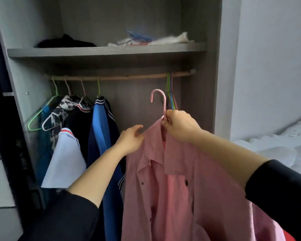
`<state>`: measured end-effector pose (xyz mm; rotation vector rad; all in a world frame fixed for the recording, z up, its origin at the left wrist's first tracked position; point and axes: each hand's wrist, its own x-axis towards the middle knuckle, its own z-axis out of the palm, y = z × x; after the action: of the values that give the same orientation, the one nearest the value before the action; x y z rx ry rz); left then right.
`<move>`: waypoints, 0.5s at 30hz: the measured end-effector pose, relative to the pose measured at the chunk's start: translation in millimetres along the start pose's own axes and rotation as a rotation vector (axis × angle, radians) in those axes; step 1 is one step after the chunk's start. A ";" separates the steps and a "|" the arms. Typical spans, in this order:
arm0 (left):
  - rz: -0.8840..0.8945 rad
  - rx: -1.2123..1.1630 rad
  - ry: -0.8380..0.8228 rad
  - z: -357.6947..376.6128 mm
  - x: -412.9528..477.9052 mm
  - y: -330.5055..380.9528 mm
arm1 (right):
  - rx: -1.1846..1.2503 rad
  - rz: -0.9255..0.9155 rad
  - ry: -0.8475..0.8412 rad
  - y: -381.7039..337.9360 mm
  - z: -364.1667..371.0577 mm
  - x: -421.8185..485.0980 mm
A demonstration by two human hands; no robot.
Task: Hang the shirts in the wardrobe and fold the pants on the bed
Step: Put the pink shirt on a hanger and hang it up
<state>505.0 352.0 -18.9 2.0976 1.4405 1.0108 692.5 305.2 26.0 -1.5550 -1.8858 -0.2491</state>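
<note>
Shirt (181, 180) on hanger (165, 106), pinched by right hand (179, 127), shoulder held by left hand (130, 141); below rail (120, 77), not yet hung; pants unseen.

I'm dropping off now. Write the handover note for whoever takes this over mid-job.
Right hand grips the pink hanger at its neck, hook free below the rail.
Left hand pinches the pink shirt at its shoulder; the shirt sits on the hanger.
Done: blue jacket and others hang at the rail's left.
Left: hook this hanger on the rail.
No pants in view; bed at right.
</note>
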 end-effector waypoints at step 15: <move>0.129 0.406 0.276 -89.2 186.7 -81.0 | -0.101 -0.028 -0.007 -32.6 106.4 186.1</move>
<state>425.9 548.5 48.0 2.4348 1.7890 1.1746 610.9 502.1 65.6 -1.5983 -1.9277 -0.3563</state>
